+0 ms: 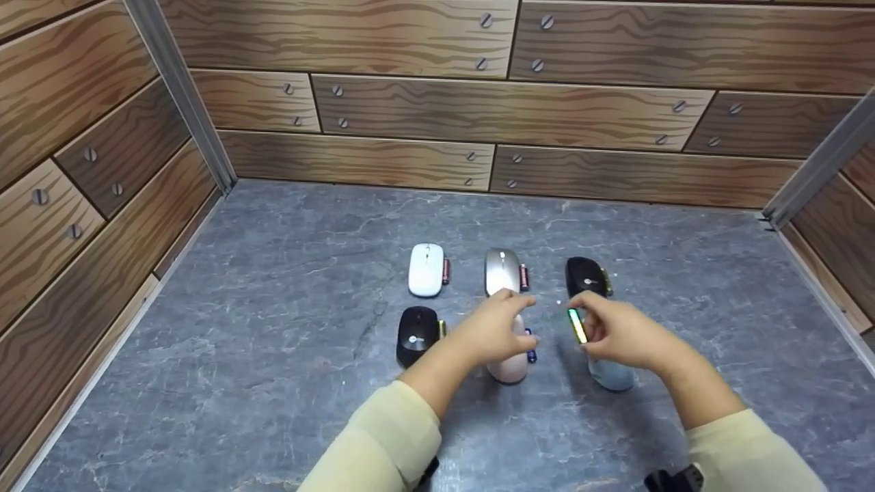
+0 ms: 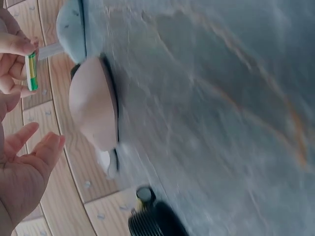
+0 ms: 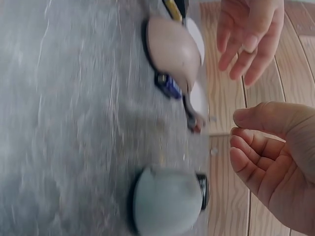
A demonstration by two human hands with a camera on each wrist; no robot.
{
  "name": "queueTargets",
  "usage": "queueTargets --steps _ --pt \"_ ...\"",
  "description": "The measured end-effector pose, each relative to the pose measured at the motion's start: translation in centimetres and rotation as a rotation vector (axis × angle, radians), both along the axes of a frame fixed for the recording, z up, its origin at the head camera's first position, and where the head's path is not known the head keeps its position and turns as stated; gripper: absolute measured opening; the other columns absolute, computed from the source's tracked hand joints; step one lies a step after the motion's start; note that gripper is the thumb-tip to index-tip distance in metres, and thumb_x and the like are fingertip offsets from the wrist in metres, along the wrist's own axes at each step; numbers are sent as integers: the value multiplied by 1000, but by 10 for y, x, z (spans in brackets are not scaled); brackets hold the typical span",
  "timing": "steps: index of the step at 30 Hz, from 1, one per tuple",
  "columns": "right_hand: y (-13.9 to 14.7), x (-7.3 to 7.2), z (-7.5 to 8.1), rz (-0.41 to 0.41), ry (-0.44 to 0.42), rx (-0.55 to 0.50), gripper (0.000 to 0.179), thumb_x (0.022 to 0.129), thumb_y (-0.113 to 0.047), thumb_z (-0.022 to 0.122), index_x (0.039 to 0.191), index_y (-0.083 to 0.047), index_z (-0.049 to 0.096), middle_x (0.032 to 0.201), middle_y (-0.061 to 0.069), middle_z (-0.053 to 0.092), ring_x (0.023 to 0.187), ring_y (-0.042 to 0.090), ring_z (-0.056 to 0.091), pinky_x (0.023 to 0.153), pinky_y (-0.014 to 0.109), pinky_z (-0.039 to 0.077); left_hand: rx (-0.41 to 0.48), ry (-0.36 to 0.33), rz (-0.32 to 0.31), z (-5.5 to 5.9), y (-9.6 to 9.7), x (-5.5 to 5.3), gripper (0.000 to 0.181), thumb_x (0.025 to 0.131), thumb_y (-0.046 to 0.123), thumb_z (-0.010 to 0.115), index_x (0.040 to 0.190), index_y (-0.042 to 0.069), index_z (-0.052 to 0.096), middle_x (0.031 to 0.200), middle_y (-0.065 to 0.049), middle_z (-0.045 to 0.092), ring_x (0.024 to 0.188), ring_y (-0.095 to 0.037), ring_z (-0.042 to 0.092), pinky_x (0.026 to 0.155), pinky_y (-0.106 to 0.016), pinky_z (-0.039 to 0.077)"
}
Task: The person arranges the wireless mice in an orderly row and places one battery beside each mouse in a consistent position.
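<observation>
Between thumb and fingertips, my right hand [image 1: 625, 333] pinches a green and gold battery [image 1: 577, 326]. It is held above the floor, over a light blue computer mouse [image 1: 613, 377] that the hand partly covers. The left wrist view shows the battery [image 2: 32, 71] upright in those fingers; in the right wrist view it is hidden. My left hand [image 1: 489, 333] hovers over a pink mouse [image 1: 508, 370], fingers spread and holding nothing, with its thumb and fingertips toward the right hand. A blue battery [image 1: 531, 346] lies along the pink mouse's right side.
Behind stand a white mouse [image 1: 426, 270], a grey mouse [image 1: 502, 268] and a black mouse [image 1: 585, 273], each with a battery at its right. Another black mouse [image 1: 416, 335] with a yellowish battery [image 1: 442, 329] sits left of my left hand. Wood-patterned walls [image 1: 410, 102] enclose the grey marbled surface [image 1: 273, 342].
</observation>
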State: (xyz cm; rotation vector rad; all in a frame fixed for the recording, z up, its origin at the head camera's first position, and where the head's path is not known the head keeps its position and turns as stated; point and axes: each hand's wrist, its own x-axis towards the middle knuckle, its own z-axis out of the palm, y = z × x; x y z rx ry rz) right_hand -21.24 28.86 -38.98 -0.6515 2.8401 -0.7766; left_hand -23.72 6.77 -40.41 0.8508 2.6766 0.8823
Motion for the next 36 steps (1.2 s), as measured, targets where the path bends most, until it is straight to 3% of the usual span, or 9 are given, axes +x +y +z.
queueTargets --steps 9,21,31,36 --pt "33 2 -1 -110 -33 -11 48 69 2 65 114 -3 49 72 2 54 63 13 50 54 25 45 16 36 -9 -4 27 7 58 80 32 67 133 17 47 127 -4 46 114 -13 49 97 -22 37" --pt "65 3 -10 -204 -94 -23 50 70 -1 68 116 0 47 74 5 54 64 16 49 54 29 43 1 44 -3 -10 55 15 60 77 33 68 132 18 49 122 -3 49 106 -12 52 93 -22 41" --pt "76 2 -22 -205 -56 4 49 66 2 64 112 0 48 68 3 52 58 15 47 51 28 41 -32 40 -12 -9 61 19 61 78 34 68 133 17 47 122 -3 47 107 -11 51 93 -22 40" --pt "78 3 -32 -226 -101 33 50 65 3 62 113 0 48 69 3 52 58 15 46 50 29 39 -19 33 -18 -11 61 19 60 78 33 68 132 17 48 124 -2 47 108 -10 51 93 -20 40"
